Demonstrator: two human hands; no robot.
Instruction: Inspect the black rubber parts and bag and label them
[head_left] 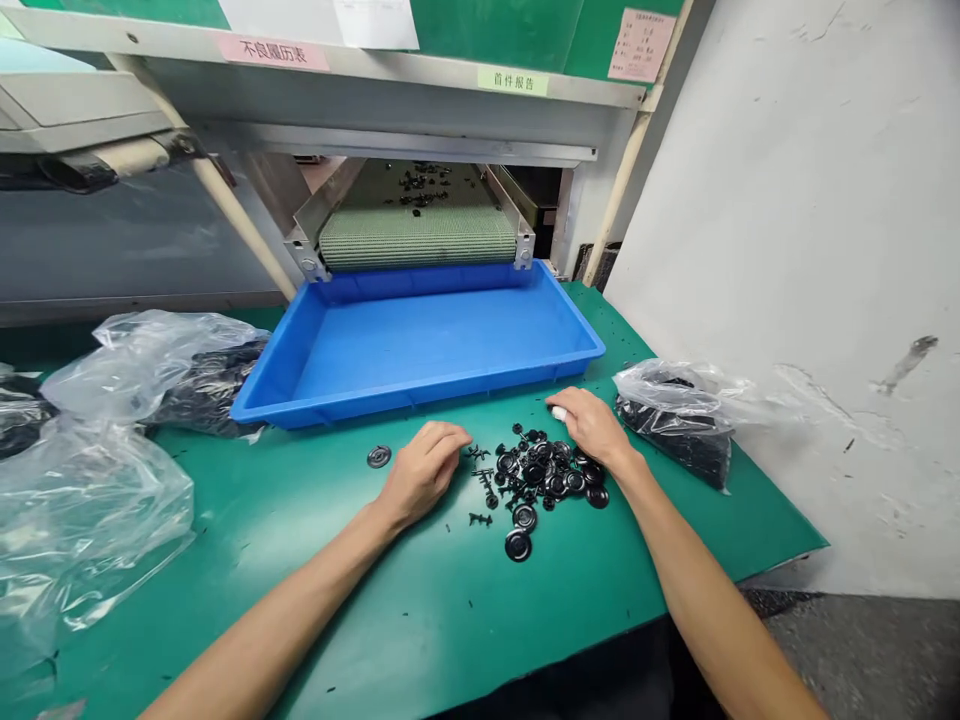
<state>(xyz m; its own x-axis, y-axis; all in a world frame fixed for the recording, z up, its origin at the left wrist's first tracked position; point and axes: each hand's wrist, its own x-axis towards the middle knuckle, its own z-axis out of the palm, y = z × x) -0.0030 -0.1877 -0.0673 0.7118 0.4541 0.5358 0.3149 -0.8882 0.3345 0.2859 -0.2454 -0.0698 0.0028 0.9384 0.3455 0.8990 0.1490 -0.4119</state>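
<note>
A heap of small black round plastic parts (541, 476) lies on the green table top (300, 540), with thin black sprue pieces (480, 519) beside it. My left hand (421, 470) rests knuckles up at the heap's left edge, fingers curled under; what they hold, if anything, is hidden. My right hand (590, 424) lies over the heap's far right side, fingers bent down onto the parts, a white wrap on one fingertip. A single black disc (379, 456) sits apart to the left of my left hand.
An empty blue tray (585, 345) stands behind the heap under a green conveyor belt (417, 238) carrying more black parts. Clear bags of black parts lie at the right (679, 415) and left (150, 375). A white wall closes the right side.
</note>
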